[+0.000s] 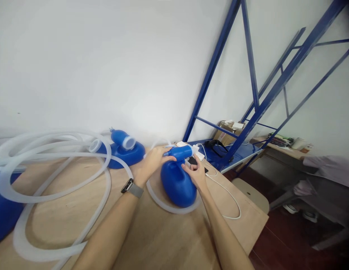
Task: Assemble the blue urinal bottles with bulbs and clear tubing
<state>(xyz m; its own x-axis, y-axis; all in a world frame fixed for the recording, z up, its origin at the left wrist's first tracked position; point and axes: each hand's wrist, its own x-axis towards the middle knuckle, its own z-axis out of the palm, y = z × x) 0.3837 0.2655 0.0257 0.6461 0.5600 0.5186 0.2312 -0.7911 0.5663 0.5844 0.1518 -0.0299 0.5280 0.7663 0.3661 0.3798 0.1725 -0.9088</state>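
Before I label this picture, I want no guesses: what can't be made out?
In the head view:
Held bottle: its own front hides its back.
Dark object: partly hidden by the right hand.
Tube, lower left: partly hidden by the left forearm.
Watch display: too small to read.
Leftmost blue container: cut off by the left edge.

Dark-faced watch (127, 185) with grey metallic band (135, 190), bare forearms (112, 227)

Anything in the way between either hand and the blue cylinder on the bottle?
Nothing visible. Left hand already grips the blue cylinder; right hand is by its white-rimmed end, contact unclear. The pale tube curves around the blue bottle down on the table, not between hands and cylinder.
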